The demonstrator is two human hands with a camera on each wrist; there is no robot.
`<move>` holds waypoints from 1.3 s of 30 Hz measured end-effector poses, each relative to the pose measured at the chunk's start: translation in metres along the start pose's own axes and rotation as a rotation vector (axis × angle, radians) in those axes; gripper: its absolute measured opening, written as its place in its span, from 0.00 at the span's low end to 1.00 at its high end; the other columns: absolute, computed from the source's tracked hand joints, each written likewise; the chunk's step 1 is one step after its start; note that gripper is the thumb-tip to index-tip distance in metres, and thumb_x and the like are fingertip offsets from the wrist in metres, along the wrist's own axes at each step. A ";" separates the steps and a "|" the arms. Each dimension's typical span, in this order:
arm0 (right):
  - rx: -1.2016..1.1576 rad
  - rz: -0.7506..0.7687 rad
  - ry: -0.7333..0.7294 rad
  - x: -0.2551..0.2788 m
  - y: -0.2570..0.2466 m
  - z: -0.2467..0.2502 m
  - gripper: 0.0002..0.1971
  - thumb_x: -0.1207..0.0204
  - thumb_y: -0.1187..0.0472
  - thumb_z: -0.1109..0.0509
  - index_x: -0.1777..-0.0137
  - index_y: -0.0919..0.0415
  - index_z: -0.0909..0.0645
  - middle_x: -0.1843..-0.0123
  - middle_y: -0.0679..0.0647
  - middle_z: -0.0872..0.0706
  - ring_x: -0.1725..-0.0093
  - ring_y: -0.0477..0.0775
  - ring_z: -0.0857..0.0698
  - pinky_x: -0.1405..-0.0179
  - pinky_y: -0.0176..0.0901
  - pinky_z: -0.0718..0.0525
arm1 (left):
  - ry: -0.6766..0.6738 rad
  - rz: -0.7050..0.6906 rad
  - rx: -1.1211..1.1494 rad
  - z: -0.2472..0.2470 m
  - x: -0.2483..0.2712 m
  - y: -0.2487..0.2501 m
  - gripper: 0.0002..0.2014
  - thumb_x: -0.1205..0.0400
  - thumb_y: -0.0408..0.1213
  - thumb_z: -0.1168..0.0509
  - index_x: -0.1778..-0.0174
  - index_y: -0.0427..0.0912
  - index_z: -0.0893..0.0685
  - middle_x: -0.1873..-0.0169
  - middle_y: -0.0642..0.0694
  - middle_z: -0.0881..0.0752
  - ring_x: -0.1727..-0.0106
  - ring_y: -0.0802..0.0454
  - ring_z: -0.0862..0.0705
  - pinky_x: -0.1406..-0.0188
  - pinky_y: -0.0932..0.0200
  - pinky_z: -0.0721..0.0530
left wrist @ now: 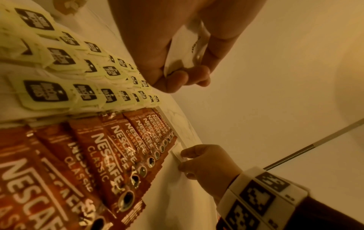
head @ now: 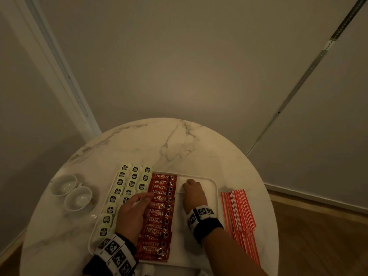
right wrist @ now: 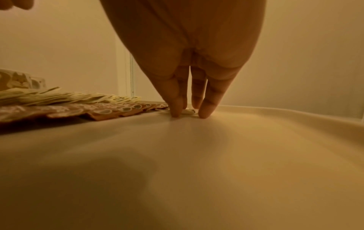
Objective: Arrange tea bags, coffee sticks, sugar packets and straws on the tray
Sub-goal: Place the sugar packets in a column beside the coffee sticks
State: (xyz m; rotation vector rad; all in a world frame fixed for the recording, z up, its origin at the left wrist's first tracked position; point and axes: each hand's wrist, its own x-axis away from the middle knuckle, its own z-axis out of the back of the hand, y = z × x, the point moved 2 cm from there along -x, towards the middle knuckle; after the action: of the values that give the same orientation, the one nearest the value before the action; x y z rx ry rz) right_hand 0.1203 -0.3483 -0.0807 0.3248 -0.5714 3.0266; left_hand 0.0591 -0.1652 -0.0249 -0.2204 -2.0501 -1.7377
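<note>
A white tray [head: 214,188] lies on the round marble table [head: 169,144]. Rows of pale tea bags [head: 131,184] fill its left part, and a column of red coffee sticks [head: 159,212] runs down the middle. My left hand [head: 146,198] hovers over the sticks and grips a small stack of white sugar packets [left wrist: 183,51]. My right hand [head: 191,185] is at the far end of the bare right part. Its straight fingertips [right wrist: 204,113] touch the tray around one white sugar packet [left wrist: 178,155] lying flat beside the sticks. Red-and-white straws [head: 239,212] lie on the table, right of the tray.
Two white cups [head: 64,184] [head: 78,198] stand on the table left of the tray. A wall rises close behind the table. The tray floor [right wrist: 197,155] under my right wrist is bare.
</note>
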 end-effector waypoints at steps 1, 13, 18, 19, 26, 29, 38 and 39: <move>0.000 0.001 -0.001 -0.001 0.000 0.000 0.16 0.19 0.71 0.43 0.36 0.61 0.21 0.31 0.56 0.24 0.33 0.55 0.27 0.34 0.44 0.24 | 0.005 0.002 -0.001 0.001 -0.001 -0.001 0.08 0.18 0.31 0.37 0.53 0.39 0.12 0.71 0.43 0.16 0.71 0.49 0.23 0.66 0.55 0.21; 0.016 0.038 -0.004 -0.005 -0.002 0.001 0.18 0.19 0.71 0.43 0.33 0.61 0.22 0.27 0.55 0.26 0.29 0.56 0.29 0.30 0.44 0.27 | 0.020 -0.005 -0.039 0.003 -0.001 0.001 0.09 0.17 0.30 0.39 0.52 0.39 0.12 0.68 0.41 0.16 0.75 0.53 0.24 0.80 0.63 0.24; 0.021 0.045 -0.009 -0.005 -0.002 0.003 0.19 0.18 0.71 0.44 0.32 0.61 0.22 0.26 0.55 0.26 0.29 0.56 0.29 0.29 0.45 0.28 | 0.015 -0.019 -0.026 0.001 0.000 0.004 0.09 0.17 0.29 0.39 0.52 0.37 0.12 0.68 0.40 0.16 0.78 0.57 0.23 0.82 0.65 0.24; 0.021 0.048 -0.010 -0.005 -0.002 0.003 0.19 0.19 0.71 0.44 0.32 0.61 0.22 0.26 0.56 0.26 0.29 0.56 0.29 0.28 0.45 0.28 | 0.013 -0.019 -0.026 0.001 0.001 0.004 0.09 0.17 0.29 0.39 0.52 0.37 0.12 0.68 0.40 0.16 0.79 0.57 0.23 0.83 0.65 0.24; 0.022 0.051 -0.007 -0.006 -0.002 0.002 0.19 0.19 0.72 0.44 0.32 0.61 0.22 0.26 0.56 0.27 0.28 0.56 0.30 0.28 0.45 0.29 | 0.003 0.001 -0.025 0.005 -0.001 -0.001 0.09 0.17 0.30 0.39 0.52 0.38 0.12 0.72 0.43 0.18 0.78 0.56 0.25 0.82 0.65 0.24; 0.004 0.040 -0.013 -0.007 -0.002 0.002 0.19 0.19 0.72 0.43 0.33 0.61 0.22 0.25 0.55 0.28 0.28 0.57 0.30 0.28 0.45 0.28 | -0.004 0.005 -0.023 0.006 -0.001 -0.003 0.09 0.18 0.30 0.38 0.49 0.39 0.13 0.71 0.42 0.17 0.75 0.53 0.23 0.75 0.60 0.21; -0.740 -0.159 0.023 0.040 -0.016 0.024 0.07 0.22 0.60 0.32 0.46 0.54 0.16 0.43 0.50 0.16 0.46 0.47 0.18 0.51 0.34 0.20 | -0.082 0.075 0.162 -0.009 0.002 0.005 0.06 0.20 0.25 0.40 0.53 0.31 0.18 0.60 0.31 0.12 0.61 0.37 0.12 0.60 0.46 0.13; -0.939 -0.164 -0.088 0.052 -0.025 0.026 0.05 0.22 0.59 0.31 0.49 0.55 0.15 0.48 0.50 0.14 0.52 0.46 0.16 0.58 0.34 0.20 | -0.090 0.087 0.145 -0.011 0.001 0.003 0.06 0.20 0.27 0.38 0.53 0.32 0.16 0.57 0.31 0.12 0.58 0.36 0.13 0.57 0.45 0.14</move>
State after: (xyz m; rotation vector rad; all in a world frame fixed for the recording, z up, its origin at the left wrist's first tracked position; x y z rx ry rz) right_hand 0.0771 -0.3341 -0.0368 0.4024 -1.7300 2.2515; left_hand 0.0621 -0.1751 -0.0207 -0.3426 -2.1856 -1.5458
